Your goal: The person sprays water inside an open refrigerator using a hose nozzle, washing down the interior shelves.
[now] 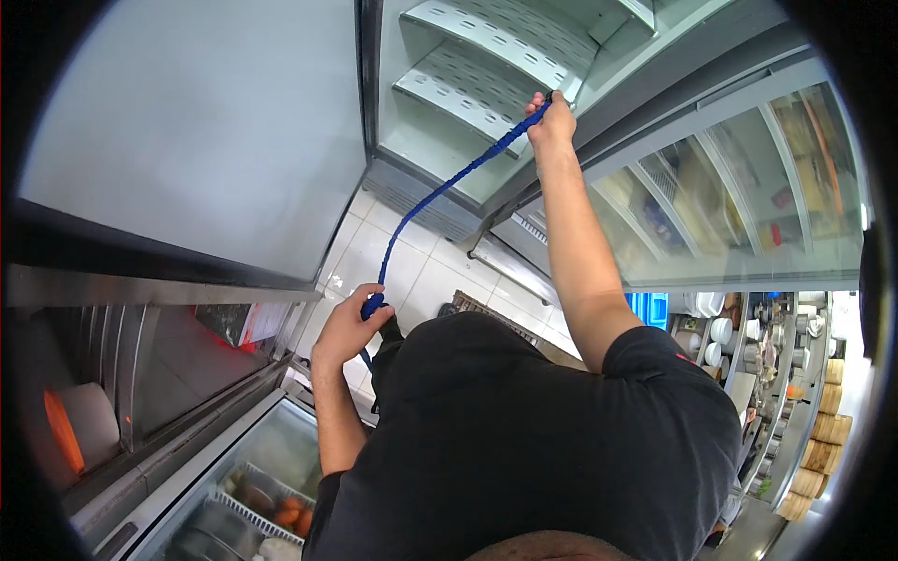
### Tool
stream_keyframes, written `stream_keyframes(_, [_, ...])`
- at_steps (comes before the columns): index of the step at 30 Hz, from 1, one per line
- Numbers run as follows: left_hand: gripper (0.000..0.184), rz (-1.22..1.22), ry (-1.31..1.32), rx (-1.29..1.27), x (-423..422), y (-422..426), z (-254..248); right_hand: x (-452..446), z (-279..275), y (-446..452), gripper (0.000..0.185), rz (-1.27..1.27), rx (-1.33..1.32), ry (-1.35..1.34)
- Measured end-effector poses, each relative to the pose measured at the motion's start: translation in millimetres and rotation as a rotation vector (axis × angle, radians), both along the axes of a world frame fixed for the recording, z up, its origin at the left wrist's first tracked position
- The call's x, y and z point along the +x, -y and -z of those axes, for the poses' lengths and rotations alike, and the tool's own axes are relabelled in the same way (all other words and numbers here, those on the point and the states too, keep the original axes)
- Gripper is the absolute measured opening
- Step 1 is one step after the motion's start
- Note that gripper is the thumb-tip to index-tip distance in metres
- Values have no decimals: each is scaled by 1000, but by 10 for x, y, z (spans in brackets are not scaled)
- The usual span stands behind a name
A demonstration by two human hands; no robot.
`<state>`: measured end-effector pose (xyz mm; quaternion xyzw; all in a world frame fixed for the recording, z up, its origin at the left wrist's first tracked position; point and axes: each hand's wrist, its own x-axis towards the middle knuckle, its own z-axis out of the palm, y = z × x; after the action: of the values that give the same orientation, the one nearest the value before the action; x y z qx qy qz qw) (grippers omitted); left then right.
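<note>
A blue fabric-covered hose (440, 190) runs in a curve between my two hands. My right hand (552, 120) is closed round its upper end, at the opening of a tall cabinet, in front of the perforated metal shelves (496, 42). A dark piece shows at the top of that fist. Lower down and to the left, my left hand (351, 327) has its fingers wrapped round a bunched part of the hose. Below it the hose passes down beside my dark clothing, where part of it is hidden.
A large grey door (196, 122) stands at the left. On the right is a glass door (730, 187) with shelves visible in it. A glass-topped cooler (253, 486) with food baskets lies lower left. White floor tiles (412, 266) show between.
</note>
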<state>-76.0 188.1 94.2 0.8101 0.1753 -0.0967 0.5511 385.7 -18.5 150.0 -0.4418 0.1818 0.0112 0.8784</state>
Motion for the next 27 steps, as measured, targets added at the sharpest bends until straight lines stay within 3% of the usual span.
stream_keyframes(27, [47, 43, -36, 14, 164, -4, -159, -239, 117, -105, 29, -28, 49, 19])
